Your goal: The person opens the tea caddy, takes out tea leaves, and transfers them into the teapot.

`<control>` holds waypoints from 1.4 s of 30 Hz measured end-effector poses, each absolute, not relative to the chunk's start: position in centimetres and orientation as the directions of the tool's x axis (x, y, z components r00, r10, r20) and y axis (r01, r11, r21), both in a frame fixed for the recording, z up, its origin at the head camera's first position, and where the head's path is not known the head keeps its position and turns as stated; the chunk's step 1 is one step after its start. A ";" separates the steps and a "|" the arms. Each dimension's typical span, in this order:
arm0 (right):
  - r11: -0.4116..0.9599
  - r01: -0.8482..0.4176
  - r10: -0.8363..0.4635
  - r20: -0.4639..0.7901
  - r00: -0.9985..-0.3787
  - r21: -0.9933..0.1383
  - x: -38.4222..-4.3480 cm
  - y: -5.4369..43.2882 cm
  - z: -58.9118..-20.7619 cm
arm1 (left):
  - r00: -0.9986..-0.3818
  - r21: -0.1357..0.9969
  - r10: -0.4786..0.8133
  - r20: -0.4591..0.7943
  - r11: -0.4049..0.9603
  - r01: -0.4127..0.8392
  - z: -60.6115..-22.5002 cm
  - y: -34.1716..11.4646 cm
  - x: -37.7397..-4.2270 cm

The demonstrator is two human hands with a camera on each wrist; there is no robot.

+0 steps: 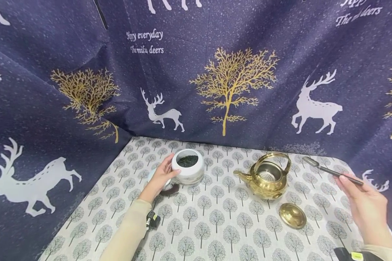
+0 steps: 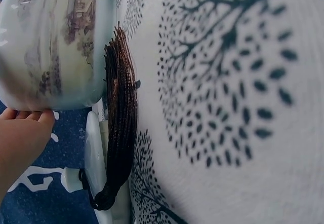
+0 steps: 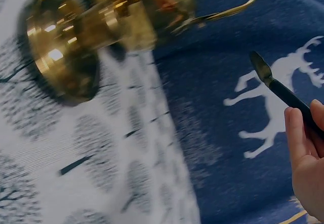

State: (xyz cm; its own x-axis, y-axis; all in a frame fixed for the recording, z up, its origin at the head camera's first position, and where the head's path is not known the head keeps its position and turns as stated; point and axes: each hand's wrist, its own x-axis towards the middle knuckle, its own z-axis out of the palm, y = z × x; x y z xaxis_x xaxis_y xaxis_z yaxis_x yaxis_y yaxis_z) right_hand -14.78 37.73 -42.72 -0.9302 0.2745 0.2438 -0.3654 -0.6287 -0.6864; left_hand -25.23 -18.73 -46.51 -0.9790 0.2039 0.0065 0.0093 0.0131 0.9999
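My left hand [image 1: 161, 177] holds the left side of a white ceramic jar [image 1: 190, 177], thumb near its front rim. Dark green tea leaves [image 1: 187, 161] lie inside the jar. In the left wrist view, the fingertips touch the jar's printed wall. A small scoop [image 1: 332, 171] with a long dark handle is gripped by my right hand [image 1: 366, 199], raised at the table's right side. Left of the scoop stands a brass teapot [image 1: 267, 187], uncovered, with a perforated strainer [image 1: 268, 175] inside. The teapot's brass lid [image 1: 293, 215] rests on the tablecloth in front of it.
Beside the jar lie its pale lid [image 2: 93, 145] and a dark brown tassel [image 2: 121, 102], both partly behind my left hand in the head view. A tree-print cloth [image 1: 215, 232] covers the table. Dark blue deer-print fabric [image 1: 183, 72] hangs behind and at the left.
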 end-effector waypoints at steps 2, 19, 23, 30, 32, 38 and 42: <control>-0.654 -0.365 0.270 0.246 -0.931 -0.663 -14.7 37.7 -41.8 | -0.977 1.000 0.211 0.004 0.021 0.008 -46.0 -18.8 -24.9; -0.640 -0.374 0.117 0.395 -0.911 -0.671 -16.2 32.1 -36.7 | -0.981 0.997 0.189 0.038 0.058 0.050 -47.5 -19.3 -25.5; -0.628 -0.383 0.106 0.413 -0.905 -0.678 -17.1 30.1 -36.0 | -0.982 0.996 0.184 0.043 0.065 0.055 -48.0 -19.5 -25.7; -0.571 -0.364 0.060 0.405 -0.912 -0.736 -18.4 26.7 -35.1 | -0.982 0.998 0.189 0.011 0.054 0.022 -47.9 -19.7 -25.9; -0.553 -0.354 0.039 0.401 -0.915 -0.754 -18.8 25.7 -34.9 | -0.981 0.999 0.193 -0.006 0.050 0.004 -47.7 -19.7 -25.8; -0.526 -0.306 -0.014 0.368 -0.930 -0.794 -19.9 23.0 -34.4 | -0.978 0.999 0.207 -0.014 0.054 -0.003 -46.1 -19.2 -24.9; -0.481 -0.282 -0.040 0.343 -0.939 -0.830 -20.7 21.2 -34.4 | -0.979 0.998 0.206 -0.010 0.056 0.002 -45.5 -19.0 -24.4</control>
State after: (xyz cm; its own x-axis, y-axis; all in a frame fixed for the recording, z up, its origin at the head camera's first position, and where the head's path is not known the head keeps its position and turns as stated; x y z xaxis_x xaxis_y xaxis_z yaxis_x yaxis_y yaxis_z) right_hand -20.68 21.23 -34.37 -0.9386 -0.0404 0.3425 -0.2823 -0.4806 -0.8303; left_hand -24.44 -18.99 -45.48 -0.9785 0.2059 -0.0101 0.0016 0.0564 0.9984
